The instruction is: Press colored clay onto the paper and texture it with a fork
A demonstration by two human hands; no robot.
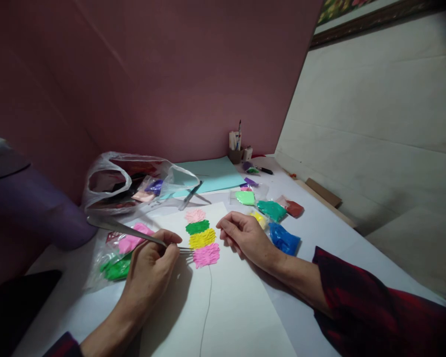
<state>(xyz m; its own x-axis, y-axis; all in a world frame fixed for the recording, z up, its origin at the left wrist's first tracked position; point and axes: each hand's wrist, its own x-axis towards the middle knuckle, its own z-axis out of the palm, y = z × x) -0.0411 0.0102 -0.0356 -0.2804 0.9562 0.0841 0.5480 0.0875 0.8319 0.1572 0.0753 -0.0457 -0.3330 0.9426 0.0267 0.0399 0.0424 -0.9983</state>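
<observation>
My left hand [150, 265] is closed around the handle of a metal fork [124, 228]. The fork's tines meet the left edge of a pink clay patch [207, 255]. Above that patch, a yellow clay patch [202, 238], a green clay patch [197, 227] and a pale pink clay patch [195, 215] form a column, all with ridged surfaces. They lie on a white sheet of paper [241, 312], where a thin drawn line [209, 297] runs down from the lowest patch. My right hand [247, 235] rests to the right of the column, fingers curled together, with nothing visible in them.
Bagged clay lies on both sides, including a blue pack [284, 239] and a bright green pack [117, 267]. A plastic bag [107, 173], light-blue sheet [211, 173] and pen cup [235, 156] are behind. A purple bottle-like object [48, 203] stands left.
</observation>
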